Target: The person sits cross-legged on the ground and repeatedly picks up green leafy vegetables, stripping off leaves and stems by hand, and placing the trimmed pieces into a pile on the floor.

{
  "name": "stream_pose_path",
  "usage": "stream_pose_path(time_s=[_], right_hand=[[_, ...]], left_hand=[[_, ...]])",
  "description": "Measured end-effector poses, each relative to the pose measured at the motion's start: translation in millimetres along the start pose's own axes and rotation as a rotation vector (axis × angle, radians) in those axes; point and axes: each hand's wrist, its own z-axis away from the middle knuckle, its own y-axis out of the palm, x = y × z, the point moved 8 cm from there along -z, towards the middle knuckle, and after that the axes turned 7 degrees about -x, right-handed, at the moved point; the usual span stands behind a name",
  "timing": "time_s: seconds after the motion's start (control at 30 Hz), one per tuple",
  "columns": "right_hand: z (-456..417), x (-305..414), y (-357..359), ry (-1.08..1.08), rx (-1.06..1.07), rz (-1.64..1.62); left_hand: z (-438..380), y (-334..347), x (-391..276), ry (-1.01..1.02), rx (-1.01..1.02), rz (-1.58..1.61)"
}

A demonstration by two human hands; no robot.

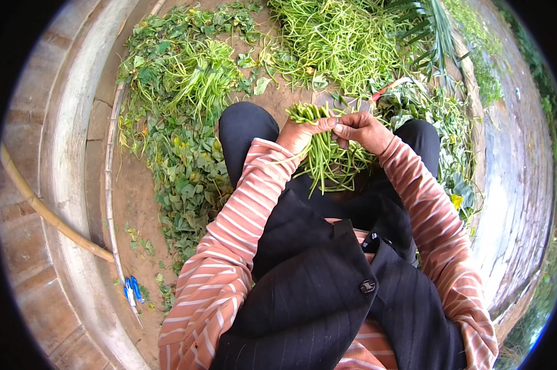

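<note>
My left hand [304, 134] is wrapped around a bundle of green leaf stalks [322, 162]. Their cut ends form a cluster above the thumb, and the loose lengths hang down between my knees. My right hand [359, 132] pinches at the bundle's right side, its thumb and forefinger touching my left thumb. Thin stalks run about those fingertips; exactly which strand is between them is hidden. Behind the hands lies a flat grey piece [336, 101] on the ground, partly covered by the bundle.
A large heap of green stalks [338, 41] lies ahead, with a smaller pile [209, 76] at left. Leafy vines [190, 194] flank my left leg, more leaves [445, 120] the right. A red-handled tool [382, 92], a thin pole [109, 175], bamboo [56, 222] and a blue item [133, 290] lie around.
</note>
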Motion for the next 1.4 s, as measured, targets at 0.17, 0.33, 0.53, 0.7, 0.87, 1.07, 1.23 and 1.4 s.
stream_pose_path(time_s=[0.17,0.33,0.53,0.7,0.87,1.07,1.23,1.4], right_hand=[[-4.3,-9.5,-11.1,-0.125,-0.067,0.163],[-3.7,-13.4,-14.7,-0.175,-0.11,0.303],[2.4,-22.2,-31.2,-0.218,-0.251,0.589],[16.9,-31.7,-53.8,-0.168,-0.373,0.816],[33.3,-60.5,-30.5,-0.101,-0.311,0.912],[32.9,-90.5,6.9,0.14,-0.269,1.001],[30.2,-84.7,10.2,0.177,-0.302,1.122],[28.6,-81.6,7.1,0.174,-0.36,1.165]], left_hand=[[-6.4,0.0,-9.4,0.07,0.075,0.123],[-8.6,-8.8,-15.1,0.041,0.057,0.287],[-10.7,-25.5,-39.3,0.201,0.022,0.32],[-12.7,-37.6,-47.7,0.259,0.023,0.42],[-15.9,-51.3,-47.6,0.296,-0.057,0.421],[-14.4,-51.4,-48.8,0.325,-0.134,0.334],[-16.5,-51.5,-44.4,0.277,-0.124,0.277],[-17.8,-50.5,-41.1,0.253,-0.159,0.292]])
